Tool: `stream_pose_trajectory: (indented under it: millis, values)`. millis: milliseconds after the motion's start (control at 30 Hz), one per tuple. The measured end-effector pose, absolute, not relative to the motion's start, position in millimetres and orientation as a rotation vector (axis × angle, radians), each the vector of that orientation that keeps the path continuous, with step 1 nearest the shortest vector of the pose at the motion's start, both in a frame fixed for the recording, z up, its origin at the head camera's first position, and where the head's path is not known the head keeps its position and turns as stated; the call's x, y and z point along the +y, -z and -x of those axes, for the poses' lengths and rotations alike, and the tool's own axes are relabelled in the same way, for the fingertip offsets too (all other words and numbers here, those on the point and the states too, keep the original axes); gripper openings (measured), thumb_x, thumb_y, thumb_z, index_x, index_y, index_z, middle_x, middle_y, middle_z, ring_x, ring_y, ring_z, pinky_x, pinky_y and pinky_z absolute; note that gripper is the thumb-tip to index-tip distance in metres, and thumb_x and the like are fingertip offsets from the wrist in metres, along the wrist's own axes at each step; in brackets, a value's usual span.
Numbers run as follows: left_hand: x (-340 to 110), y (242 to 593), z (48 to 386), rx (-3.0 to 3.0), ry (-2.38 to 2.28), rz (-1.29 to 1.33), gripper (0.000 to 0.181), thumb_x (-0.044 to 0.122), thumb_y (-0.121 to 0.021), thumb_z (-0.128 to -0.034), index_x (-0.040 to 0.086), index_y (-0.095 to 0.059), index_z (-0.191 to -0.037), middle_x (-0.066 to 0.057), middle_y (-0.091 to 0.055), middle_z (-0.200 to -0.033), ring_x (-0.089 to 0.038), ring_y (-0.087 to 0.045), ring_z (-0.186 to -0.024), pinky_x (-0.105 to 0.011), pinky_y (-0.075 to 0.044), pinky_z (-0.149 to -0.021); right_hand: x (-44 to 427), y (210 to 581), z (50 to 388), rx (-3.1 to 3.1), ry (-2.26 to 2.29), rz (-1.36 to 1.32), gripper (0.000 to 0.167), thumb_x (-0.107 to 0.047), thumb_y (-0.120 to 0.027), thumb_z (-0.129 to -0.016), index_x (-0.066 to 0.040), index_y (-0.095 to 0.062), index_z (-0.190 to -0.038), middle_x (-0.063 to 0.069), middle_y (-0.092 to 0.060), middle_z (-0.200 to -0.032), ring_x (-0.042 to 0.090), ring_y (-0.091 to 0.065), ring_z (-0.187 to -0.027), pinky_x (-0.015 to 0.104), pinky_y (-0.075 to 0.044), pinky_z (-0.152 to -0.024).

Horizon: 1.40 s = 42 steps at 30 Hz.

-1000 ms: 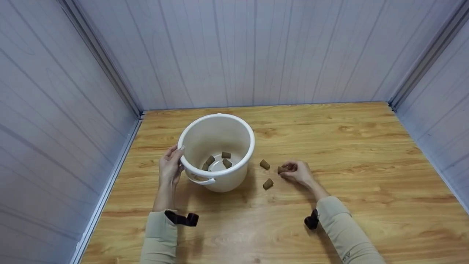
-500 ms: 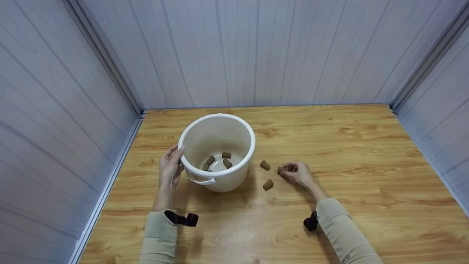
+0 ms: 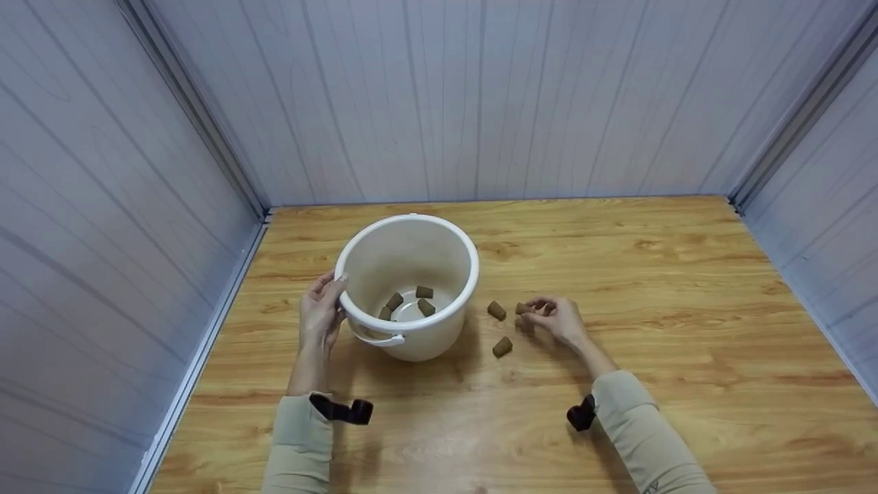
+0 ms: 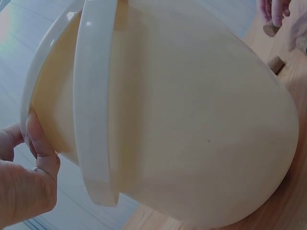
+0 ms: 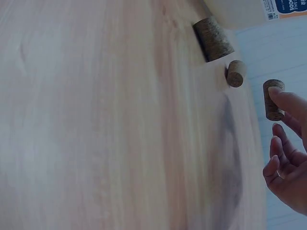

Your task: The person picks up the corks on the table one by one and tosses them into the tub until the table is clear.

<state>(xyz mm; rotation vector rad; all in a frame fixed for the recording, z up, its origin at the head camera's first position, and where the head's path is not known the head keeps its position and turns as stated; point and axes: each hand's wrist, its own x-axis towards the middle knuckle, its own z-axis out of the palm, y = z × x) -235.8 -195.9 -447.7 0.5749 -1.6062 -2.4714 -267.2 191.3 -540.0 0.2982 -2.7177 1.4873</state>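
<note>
A white plastic bucket [image 3: 439, 335] stands on the wooden table with several brown corks [image 3: 424, 292] inside at its bottom. My left hand [image 3: 318, 314] grips the bucket's rim at its left side, thumb over the edge. Right of the bucket, my right hand [image 3: 561, 321] pinches a cork [image 5: 269, 105] between thumb and fingertips, slightly above the table. Two more corks lie loose between bucket and hand, one farther cork [image 3: 496, 311] and one nearer cork [image 3: 502, 346]. In the left wrist view the bucket's wall fills most of the frame.
The bucket's white handle [image 3: 381, 340] hangs down at its front. A printed label [image 5: 290, 5] shows at the top of the right wrist view. Panelled walls [image 3: 439, 103] enclose the table [image 3: 658, 274] at the back and both sides.
The right hand has raised its pinched cork a little off the table, and its fingers have shifted slightly. The left hand and bucket have stayed nearly in place.
</note>
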Motion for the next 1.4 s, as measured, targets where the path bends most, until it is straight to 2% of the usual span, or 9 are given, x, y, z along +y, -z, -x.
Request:
stream_pose_trajectory:
  millis: [233, 433, 700, 833, 1067, 1200, 1300, 1400]
  values:
    - [-196, 448, 235, -1.623, 2.463, -0.555, 0.036, 0.003, -0.058, -0.096, -0.008, -0.046, -0.128, -0.004, -0.066, -0.088, -0.009, -0.064, -0.068, -0.018, -0.053, -0.054, 185, 529, 264, -2.65, -1.492, -0.351, 0.016, -0.005, -0.078, -0.082, 0.001, -0.071, -0.095, 0.007, -0.064, -0.087, 0.016, -0.053, -0.074, 0.024, -0.042, -0.063]
    - [-196, 447, 236, -1.619, 2.475, -0.583, 0.036, 0.004, -0.057, -0.0966, -0.007, -0.045, -0.129, 0.0, -0.065, -0.085, -0.008, -0.064, -0.068, -0.018, -0.053, -0.055, 173, 514, 260, -2.619, -1.496, -0.404, 0.017, -0.009, -0.079, -0.082, -0.001, -0.072, -0.095, 0.006, -0.064, -0.088, 0.02, -0.055, -0.077, 0.026, -0.042, -0.065]
    - [-197, 446, 237, -1.635, 2.466, -0.632, 0.04, 0.005, -0.058, -0.0961, -0.005, -0.045, -0.133, -0.01, -0.064, -0.104, -0.01, -0.065, -0.076, -0.019, -0.055, -0.06, 161, 494, 255, -2.544, -1.517, -0.5, 0.017, -0.009, -0.08, -0.081, -0.002, -0.072, -0.095, 0.005, -0.064, -0.088, 0.02, -0.054, -0.078, 0.029, -0.043, -0.065]
    - [-196, 446, 236, -1.633, 2.468, -0.625, 0.042, 0.005, -0.058, -0.0958, -0.006, -0.044, -0.134, -0.013, -0.062, -0.109, -0.01, -0.066, -0.076, -0.02, -0.055, -0.061, 158, 484, 253, -2.502, -1.529, -0.571, 0.017, -0.007, -0.08, -0.081, -0.002, -0.072, -0.095, 0.006, -0.064, -0.09, 0.02, -0.054, -0.077, 0.029, -0.043, -0.064]
    - [-196, 446, 235, -1.653, 2.454, -0.629, 0.042, 0.005, -0.059, -0.0959, -0.005, -0.045, -0.134, -0.011, -0.063, -0.107, -0.01, -0.066, -0.076, -0.019, -0.055, -0.06, 148, 464, 247, -2.449, -1.543, -0.649, 0.018, -0.002, -0.079, -0.079, 0.002, -0.071, -0.094, 0.012, -0.065, -0.091, 0.03, -0.055, -0.078, 0.028, -0.043, -0.064]
    - [-196, 446, 235, -1.646, 2.453, -0.598, 0.041, 0.004, -0.058, -0.0961, -0.007, -0.044, -0.133, -0.006, -0.065, -0.096, -0.009, -0.065, -0.071, -0.018, -0.053, -0.056, 139, 440, 235, -2.435, -1.549, -0.695, 0.018, 0.004, -0.078, -0.079, 0.008, -0.069, -0.094, 0.018, -0.064, -0.091, 0.037, -0.053, -0.08, 0.031, -0.044, -0.065]
    - [-195, 446, 235, -1.628, 2.458, -0.576, 0.039, 0.003, -0.057, -0.0964, -0.009, -0.044, -0.131, -0.003, -0.066, -0.089, -0.008, -0.065, -0.067, -0.017, -0.052, -0.053, 133, 420, 225, -2.422, -1.568, -0.731, 0.018, 0.005, -0.077, -0.079, 0.01, -0.068, -0.093, 0.02, -0.063, -0.089, 0.036, -0.052, -0.08, 0.031, -0.044, -0.066]
    - [-195, 446, 235, -1.627, 2.458, -0.583, 0.038, 0.003, -0.057, -0.0964, -0.009, -0.045, -0.13, -0.003, -0.066, -0.09, -0.007, -0.064, -0.067, -0.016, -0.052, -0.052, 128, 407, 220, -2.401, -1.583, -0.763, 0.017, 0.005, -0.077, -0.079, 0.01, -0.068, -0.092, 0.019, -0.063, -0.088, 0.034, -0.052, -0.08, 0.029, -0.044, -0.066]
